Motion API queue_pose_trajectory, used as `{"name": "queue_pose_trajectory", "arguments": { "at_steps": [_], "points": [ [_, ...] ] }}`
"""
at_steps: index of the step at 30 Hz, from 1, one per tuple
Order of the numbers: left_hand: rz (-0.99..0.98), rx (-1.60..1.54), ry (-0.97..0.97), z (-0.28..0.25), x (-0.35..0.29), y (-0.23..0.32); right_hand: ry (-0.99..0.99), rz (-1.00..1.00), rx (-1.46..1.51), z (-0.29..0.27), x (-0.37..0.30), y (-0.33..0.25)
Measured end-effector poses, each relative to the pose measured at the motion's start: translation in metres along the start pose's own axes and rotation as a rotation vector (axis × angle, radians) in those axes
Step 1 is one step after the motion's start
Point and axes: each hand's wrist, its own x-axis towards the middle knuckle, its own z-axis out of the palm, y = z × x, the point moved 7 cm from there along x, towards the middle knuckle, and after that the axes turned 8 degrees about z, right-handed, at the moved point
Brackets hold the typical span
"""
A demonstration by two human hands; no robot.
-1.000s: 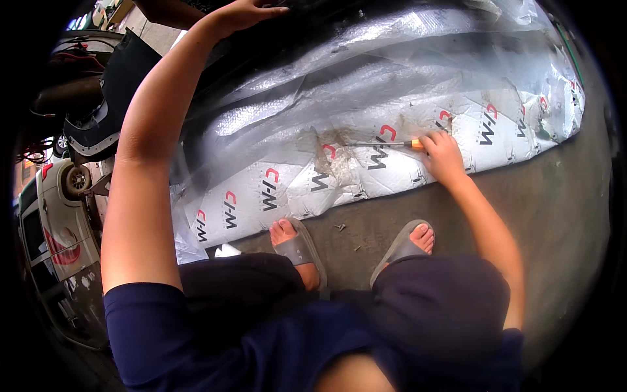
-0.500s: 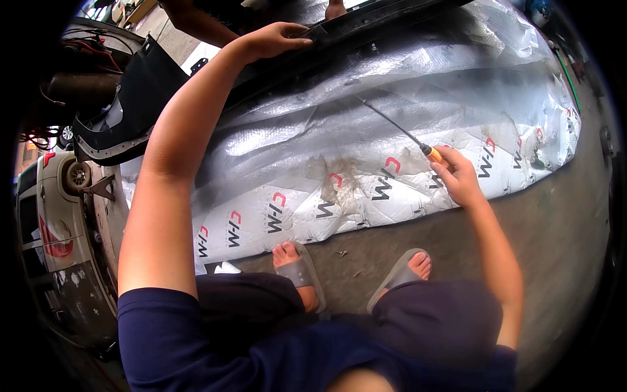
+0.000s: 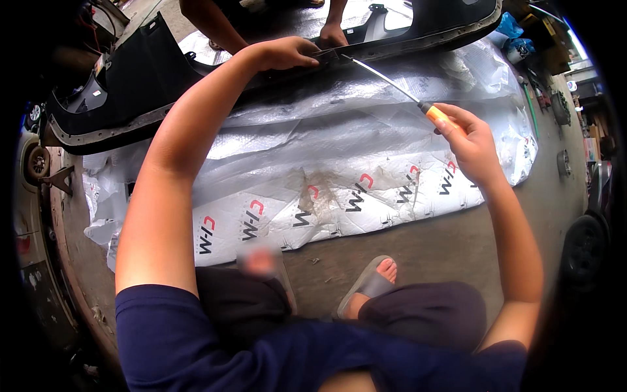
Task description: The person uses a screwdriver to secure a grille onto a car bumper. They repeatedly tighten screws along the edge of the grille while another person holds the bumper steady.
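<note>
While the left hand presses flat on the near edge of the black car bumper, fingers together on it, the right hand has its fingers clamped on the orange handle of a screwdriver, whose tip meets the bumper edge just beside the left hand; the bumper lies on a silver sheet spread over the floor, another person's hand on its far side

the bumper is lying on the far edge of the sheet, which is spreading over the floor; another person's hand is resting behind it.
</note>
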Motion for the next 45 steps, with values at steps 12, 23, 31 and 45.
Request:
{"name": "queue_pose_trajectory", "arguments": {
  "at_steps": [12, 23, 31, 45],
  "points": [
    [0.049, 0.108, 0.063, 0.000, 0.000, 0.002, 0.005, -0.052, -0.440, 0.030, 0.022, -0.083],
    [0.067, 0.165, 0.085, 0.004, 0.000, 0.005, 0.062, -0.168, -0.698, 0.050, 0.026, -0.121],
    [0.052, 0.185, 0.064, 0.006, -0.003, 0.013, 0.017, -0.357, -1.008, 0.073, 0.030, -0.168],
    [-0.122, 0.270, 0.112, 0.017, -0.008, 0.007, -0.110, -0.605, -1.537, 0.085, 0.017, -0.140]
  ]
}}
